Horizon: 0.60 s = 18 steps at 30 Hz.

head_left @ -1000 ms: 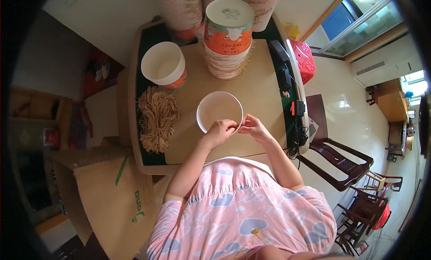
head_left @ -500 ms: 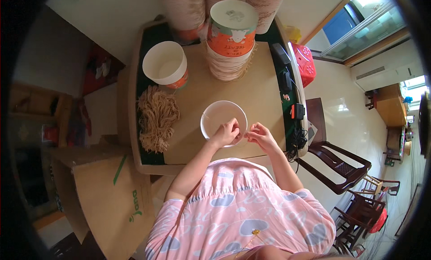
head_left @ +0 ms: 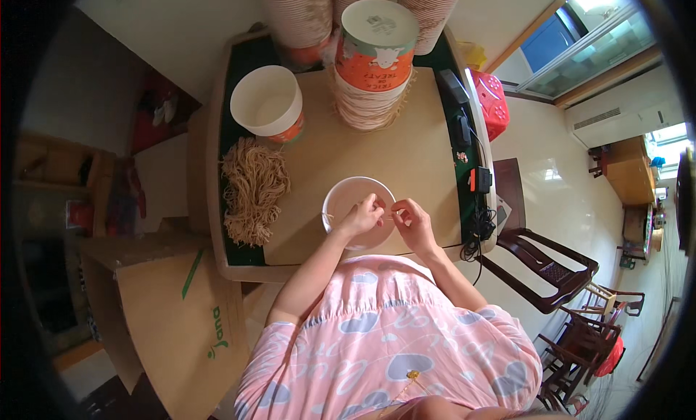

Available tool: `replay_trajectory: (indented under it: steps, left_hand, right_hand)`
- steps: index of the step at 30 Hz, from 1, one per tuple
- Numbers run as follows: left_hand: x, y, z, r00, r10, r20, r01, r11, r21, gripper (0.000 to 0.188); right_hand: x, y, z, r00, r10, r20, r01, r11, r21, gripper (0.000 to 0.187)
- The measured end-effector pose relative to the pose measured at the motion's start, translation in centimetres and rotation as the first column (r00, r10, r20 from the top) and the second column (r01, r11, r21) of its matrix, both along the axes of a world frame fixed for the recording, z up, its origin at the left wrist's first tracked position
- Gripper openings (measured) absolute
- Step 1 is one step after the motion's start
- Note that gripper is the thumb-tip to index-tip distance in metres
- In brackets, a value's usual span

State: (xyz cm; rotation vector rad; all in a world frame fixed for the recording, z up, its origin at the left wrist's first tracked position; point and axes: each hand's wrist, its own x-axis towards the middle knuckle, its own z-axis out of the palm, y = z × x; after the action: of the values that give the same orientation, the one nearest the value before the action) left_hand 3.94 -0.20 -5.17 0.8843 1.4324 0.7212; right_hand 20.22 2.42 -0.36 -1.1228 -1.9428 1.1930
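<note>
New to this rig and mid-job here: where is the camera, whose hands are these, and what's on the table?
There is no machine here: a person works bare-handed, seen through a fisheye camera worn on the head, looking down, so straight lines bend toward the picture's border. Picture left is the person's left.

The table carries a brown sheet, a bundle of beige string at left, an open bucket beyond it, and a stack of upside-down buckets farther back. Black cables lie along the right side.

The left hand is over a white bucket close to the person; the right hand is by its right rim. Whether they hold anything is unclear.
</note>
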Motion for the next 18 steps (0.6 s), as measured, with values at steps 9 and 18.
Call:
replay_trajectory:
  steps: [9,18]
  left_hand:
    - [1.1,-0.7,1.7,0.905,-0.122,-0.407,0.266,0.911,0.317,0.019]
    - [-0.2,-2.0,0.7,0.925,-0.037,-0.378,0.167,0.934,0.317,0.010]
  right_hand:
    - [0.9,0.1,-0.1,0.998,-0.055,0.009,0.055,0.997,-0.044,0.012]
    - [1.3,0.1,0.3,0.998,-0.048,0.039,0.048,0.999,-0.003,0.012]
